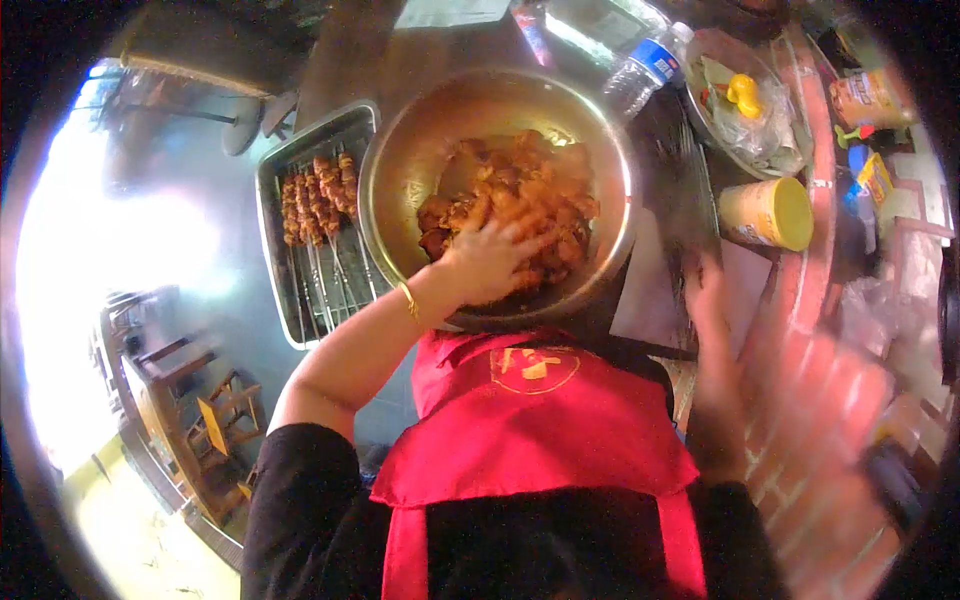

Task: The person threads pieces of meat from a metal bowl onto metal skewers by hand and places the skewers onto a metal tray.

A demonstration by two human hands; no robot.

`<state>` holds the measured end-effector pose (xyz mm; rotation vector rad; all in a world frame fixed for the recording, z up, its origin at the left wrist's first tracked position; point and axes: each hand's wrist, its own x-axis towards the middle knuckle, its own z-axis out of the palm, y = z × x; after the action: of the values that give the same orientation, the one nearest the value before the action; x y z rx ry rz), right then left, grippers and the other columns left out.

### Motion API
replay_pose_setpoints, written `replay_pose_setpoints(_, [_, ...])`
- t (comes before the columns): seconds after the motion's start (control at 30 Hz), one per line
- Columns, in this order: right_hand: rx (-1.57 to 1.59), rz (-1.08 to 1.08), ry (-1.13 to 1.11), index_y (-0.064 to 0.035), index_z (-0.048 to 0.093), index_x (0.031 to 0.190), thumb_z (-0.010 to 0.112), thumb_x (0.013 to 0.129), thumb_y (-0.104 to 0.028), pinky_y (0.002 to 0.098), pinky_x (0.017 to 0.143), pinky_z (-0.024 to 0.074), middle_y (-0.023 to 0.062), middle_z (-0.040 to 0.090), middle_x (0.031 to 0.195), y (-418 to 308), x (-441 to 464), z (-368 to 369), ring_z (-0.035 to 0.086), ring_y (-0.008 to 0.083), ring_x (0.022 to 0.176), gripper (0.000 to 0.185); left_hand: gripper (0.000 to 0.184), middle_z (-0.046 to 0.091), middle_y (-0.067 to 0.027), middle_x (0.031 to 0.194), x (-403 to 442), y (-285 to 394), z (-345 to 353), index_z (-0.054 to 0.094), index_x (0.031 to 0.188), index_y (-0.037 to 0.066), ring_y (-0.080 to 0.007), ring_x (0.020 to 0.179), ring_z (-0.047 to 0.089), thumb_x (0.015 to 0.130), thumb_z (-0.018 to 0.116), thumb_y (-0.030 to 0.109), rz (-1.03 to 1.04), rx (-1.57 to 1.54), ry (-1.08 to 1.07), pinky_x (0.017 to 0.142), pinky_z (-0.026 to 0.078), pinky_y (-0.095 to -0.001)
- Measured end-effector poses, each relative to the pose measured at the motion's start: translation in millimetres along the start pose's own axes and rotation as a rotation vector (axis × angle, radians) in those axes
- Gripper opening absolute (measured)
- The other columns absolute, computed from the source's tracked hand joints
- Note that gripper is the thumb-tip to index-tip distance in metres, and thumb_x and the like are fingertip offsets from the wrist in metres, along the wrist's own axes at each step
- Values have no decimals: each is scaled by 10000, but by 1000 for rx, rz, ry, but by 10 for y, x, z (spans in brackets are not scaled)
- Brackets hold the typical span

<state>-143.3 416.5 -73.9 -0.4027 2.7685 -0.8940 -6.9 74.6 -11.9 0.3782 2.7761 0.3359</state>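
A large steel bowl [395,190] holds reddish-brown seasoned meat pieces [520,180]. My left hand [495,262], with a gold bracelet at the wrist, reaches into the bowl from the near side. Its fingers are spread over the meat and partly blurred. Farther right, my right hand [706,285] is smeared by motion and dark, so its fingers do not show clearly. It is beside a pale sheet [645,285] and close to thin, dark, skewer-like lines running along the table. Left of the bowl, a metal tray [268,215] bears several meat skewers [318,200].
Beyond the bowl's right rim lies a plastic bottle [650,68]. A yellow-lidded tub [768,214] stands right of it, near a basin [715,45] with plastic bags and a yellow object. A brick edge [815,180] runs along the right. Wooden chairs [225,420] are at lower left.
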Motion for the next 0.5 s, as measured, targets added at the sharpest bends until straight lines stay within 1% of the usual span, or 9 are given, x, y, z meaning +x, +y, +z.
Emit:
replay_pose_setpoints(0.07, [61,131,-43,-9,606,1031,584,841,-199,411,684,484,220,640,861,22,-18,-8,624,380,786,270,696,161,-92,1515,141,-177,-142,258,1437,201,-318,1394,132,862,468,533,-233,97,-103,1096,92,-575])
replay_pose_setpoints(0.1, [-4,99,-13,-14,630,989,584,848,-244,410,650,484,217,638,807,-45,-29,-37,621,385,732,274,696,161,-92,1515,183,-283,-118,258,1437,201,-318,1394,132,862,468,533,-235,103,-106,1096,92,-575])
replay_pose_setpoints(0.13, [3,97,-11,-14,630,989,584,848,-244,410,650,484,217,638,807,-6,-37,-22,621,385,732,274,723,129,-95,1522,210,-400,-76,236,1445,205,-338,1395,116,856,456,564,-329,99,-92,1094,82,-581])
replay_pose_setpoints(0.17, [-54,12,33,-19,630,995,578,847,-241,416,639,484,219,637,805,70,-40,5,621,384,716,271,750,97,-97,1529,218,-490,-29,214,1452,210,-357,1396,100,850,443,595,-421,97,-77,1092,73,-586])
replay_pose_setpoints(0.2, [-111,-68,77,-25,630,1000,572,847,-237,423,629,485,221,636,803,72,-46,11,621,384,700,268,750,97,-97,1529,209,-509,-51,214,1452,210,-357,1396,100,850,443,595,-420,104,-78,1092,73,-586])
replay_pose_setpoints(0.27, [-137,-50,109,-27,631,1003,565,843,-222,429,635,486,223,633,793,77,-62,34,620,388,702,261,808,49,-122,1531,172,-523,-72,174,1463,197,-375,1394,89,835,435,634,-515,-51,-181,1089,46,-592])
replay_pose_setpoints(0.37, [-130,-70,158,-30,633,1005,554,828,-179,442,658,488,228,631,799,-20,-70,27,620,393,730,245,834,95,-179,1513,-53,-417,26,141,1465,162,-393,1381,133,844,396,656,-467,-66,-172,1095,18,-579])
replay_pose_setpoints(0.47, [-82,-131,176,-29,630,1014,548,811,-134,448,688,488,231,634,842,-40,-37,7,620,392,780,243,861,117,-186,1508,-258,-291,-17,128,1466,134,-403,1379,127,837,423,642,-426,-59,-239,1090,47,-582])
replay_pose_setpoints(0.5, [-73,-153,168,-28,626,1023,545,804,-116,448,701,487,232,636,871,-36,-21,-2,619,390,804,250,851,118,-168,1513,-328,-245,-60,112,1465,111,-375,1384,136,853,415,619,-437,-163,-296,1105,42,-543])
